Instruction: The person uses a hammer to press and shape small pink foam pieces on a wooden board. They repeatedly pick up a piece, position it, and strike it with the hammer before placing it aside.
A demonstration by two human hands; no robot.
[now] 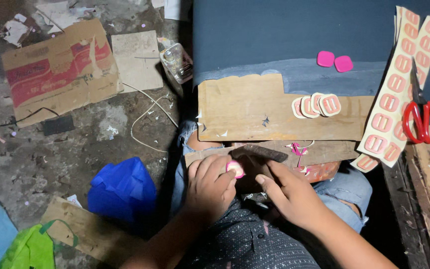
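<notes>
Our left hand (pixel 209 185) pinches a small pink piece (pixel 235 169) at six o'clock, beside our loosely open right hand (pixel 290 195). At two o'clock, two pink pieces (pixel 334 61) lie on dark board (pixel 274 35); red scissors (pixel 421 114) rest at three.

2 pink caps (pixel 334 61), 1 scissors (pixel 422 117), 4 cut stickers (pixel 316 105)

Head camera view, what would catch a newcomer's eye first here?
Probably the red-handled scissors at the right edge, lying on long strips of pink-and-cream stickers. Next, the two hands low in the middle: the left hand pinches a small pink piece, with the right hand beside it. A blue plastic bag lies on the floor, left.
</notes>
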